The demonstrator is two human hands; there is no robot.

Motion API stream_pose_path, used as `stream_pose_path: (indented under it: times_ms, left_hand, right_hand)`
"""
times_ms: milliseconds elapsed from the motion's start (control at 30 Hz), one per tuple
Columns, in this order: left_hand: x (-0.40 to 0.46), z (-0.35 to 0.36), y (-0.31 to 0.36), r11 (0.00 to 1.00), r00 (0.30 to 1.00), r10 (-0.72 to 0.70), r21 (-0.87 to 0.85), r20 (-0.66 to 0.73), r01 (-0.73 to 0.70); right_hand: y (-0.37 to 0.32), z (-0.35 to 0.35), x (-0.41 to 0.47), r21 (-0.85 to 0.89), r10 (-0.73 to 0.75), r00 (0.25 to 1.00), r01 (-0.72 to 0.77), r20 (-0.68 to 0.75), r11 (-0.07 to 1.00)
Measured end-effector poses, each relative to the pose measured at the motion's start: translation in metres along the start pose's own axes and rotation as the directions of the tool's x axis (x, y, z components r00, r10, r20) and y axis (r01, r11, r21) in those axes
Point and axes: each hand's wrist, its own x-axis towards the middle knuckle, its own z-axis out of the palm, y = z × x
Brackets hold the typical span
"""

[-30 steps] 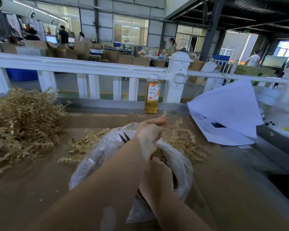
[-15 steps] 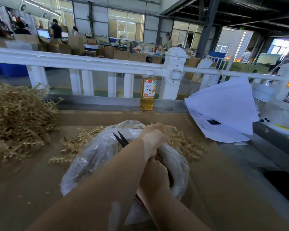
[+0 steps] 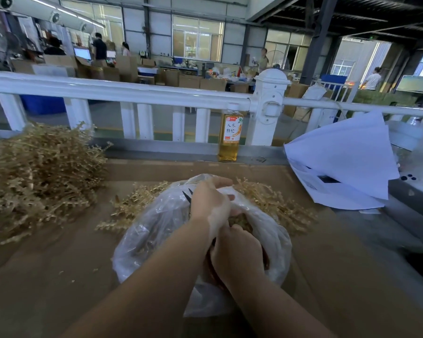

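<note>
— Whereabouts of the plastic bag (image 3: 156,223)?

— Middle of the table (image 3: 59,276), slumped on the brown surface, mouth turned up toward the camera. Part-filled with golden sprigs (image 3: 241,220), with more of the same scattered just behind it.

— And the hands?

— Close together at the mouth, touching. Left hand (image 3: 211,206) above, fingers curled over the rim, pinching the film. Right hand (image 3: 237,254) below, fingers bent down into the opening; contents of that grip hidden. Black scissor tips (image 3: 187,193) poking out beside the left wrist; no telling which hand carries them.

— Likely feel?

— Probably light and floppy. Thin film, slick, shapeless; apt to sag and spill if lifted by one side. As for the sprigs: stiff-looking, prickly, likely to snag or pierce the plastic.

— Best place to grab?

— At the rim, film bunched on both sides of the mouth, plus a palm under the belly for any lift. Blades kept clear of the film.

— Anything else close by?

— Large heap (image 3: 39,172) at left, well apart; bottle (image 3: 230,135) upright at the far edge; papers (image 3: 344,162) at right.
</note>
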Motion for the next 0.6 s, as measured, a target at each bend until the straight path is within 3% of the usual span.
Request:
stream_pose_path:
  times_ms: [100,333,433,533,600]
  left_hand:
    - [-0.003,-0.023,-0.007,0.999,0.989,0.034,0.038,-0.144,-0.029]
    - [-0.004,-0.051,-0.028,0.99,0.937,0.071,0.142,-0.341,-0.023]
    - [-0.003,-0.063,-0.031,0.96,0.906,0.15,0.276,-0.396,-0.038]
    - [0.0,-0.075,-0.034,0.855,0.875,0.278,0.517,-0.397,-0.037]
    - [0.003,-0.083,-0.037,0.754,0.883,0.275,0.655,-0.381,0.048]
  right_hand:
    - [0.004,0.001,0.002,0.049,-0.115,0.993,0.116,-0.019,0.992]
    - [0.008,-0.004,0.009,0.111,-0.138,0.99,0.135,0.023,0.985]
    - [0.008,-0.005,0.01,0.12,-0.125,0.991,0.12,0.038,0.985]
    - [0.009,-0.007,0.01,0.128,-0.125,0.991,0.118,0.049,0.985]
    - [0.01,-0.007,0.01,0.133,-0.129,0.99,0.121,0.058,0.984]
